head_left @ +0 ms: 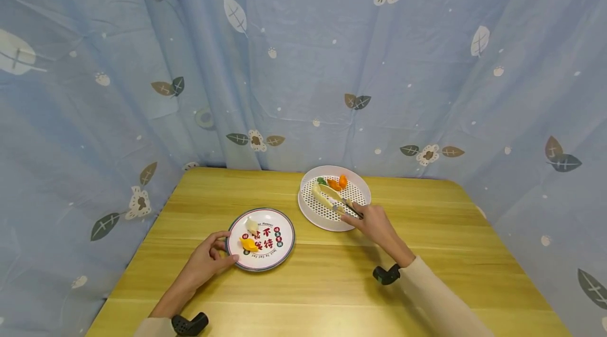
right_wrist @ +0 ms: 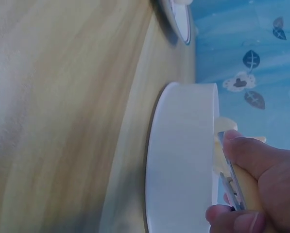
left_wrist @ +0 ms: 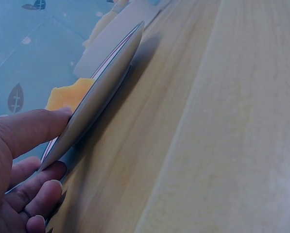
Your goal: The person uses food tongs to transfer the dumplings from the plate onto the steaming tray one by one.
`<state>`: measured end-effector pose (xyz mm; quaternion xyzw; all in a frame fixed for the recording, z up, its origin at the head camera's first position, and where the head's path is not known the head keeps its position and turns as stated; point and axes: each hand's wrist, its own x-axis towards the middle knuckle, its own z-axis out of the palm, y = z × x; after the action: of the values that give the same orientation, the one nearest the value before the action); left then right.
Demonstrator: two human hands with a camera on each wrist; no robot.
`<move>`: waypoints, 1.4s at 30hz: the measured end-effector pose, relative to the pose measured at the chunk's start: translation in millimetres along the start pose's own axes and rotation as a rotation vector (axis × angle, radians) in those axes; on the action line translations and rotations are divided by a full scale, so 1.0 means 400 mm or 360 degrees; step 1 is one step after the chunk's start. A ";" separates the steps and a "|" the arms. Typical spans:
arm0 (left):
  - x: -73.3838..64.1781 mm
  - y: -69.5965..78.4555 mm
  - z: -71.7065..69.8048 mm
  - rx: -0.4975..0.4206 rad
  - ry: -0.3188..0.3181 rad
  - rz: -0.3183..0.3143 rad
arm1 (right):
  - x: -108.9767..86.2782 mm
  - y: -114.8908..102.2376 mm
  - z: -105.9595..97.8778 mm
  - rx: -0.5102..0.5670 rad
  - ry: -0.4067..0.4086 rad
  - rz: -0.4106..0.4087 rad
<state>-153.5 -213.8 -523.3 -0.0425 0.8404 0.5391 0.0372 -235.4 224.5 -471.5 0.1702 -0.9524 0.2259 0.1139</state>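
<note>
My left hand (head_left: 205, 262) pinches the near-left rim of a round white plate (head_left: 280, 221) with red lettering and a dark edge. In the left wrist view, the thumb lies at the rim and the fingers curl at its edge. On the plate lie a yellow piece (head_left: 248, 244) and a whitish piece (head_left: 252, 226). My right hand (head_left: 377, 224) grips tongs (head_left: 330, 192) with beige ends and metal parts. The tongs reach over a white round basket (head_left: 308, 214) with a perforated bottom. Inside are orange pieces (head_left: 343, 181) and a green piece (head_left: 322, 181). Whether the tongs hold anything, I cannot tell.
Both dishes are on a wooden table (head_left: 332, 289), the basket near the back edge and to the right of the plate. A blue patterned curtain (head_left: 303, 63) hangs behind and at both sides. Black devices (head_left: 386, 275) sit on both wrists.
</note>
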 end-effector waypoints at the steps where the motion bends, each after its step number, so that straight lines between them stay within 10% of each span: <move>1: 0.000 0.000 0.000 -0.0002 0.0000 -0.0002 | 0.003 0.001 0.000 -0.0016 -0.0004 -0.0005; 21: 0.000 -0.001 -0.004 -0.0003 0.0004 0.0020 | 0.044 -0.014 -0.008 -0.0120 -0.0158 0.0035; 42: 0.002 -0.005 -0.002 0.0008 0.0012 0.0020 | 0.002 -0.097 0.004 0.0102 0.0014 0.0005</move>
<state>-154.1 -215.4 -525.0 -0.0392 0.8421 0.5370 0.0306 -221.8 190.9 -457.6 0.1713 -0.9444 0.2571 0.1124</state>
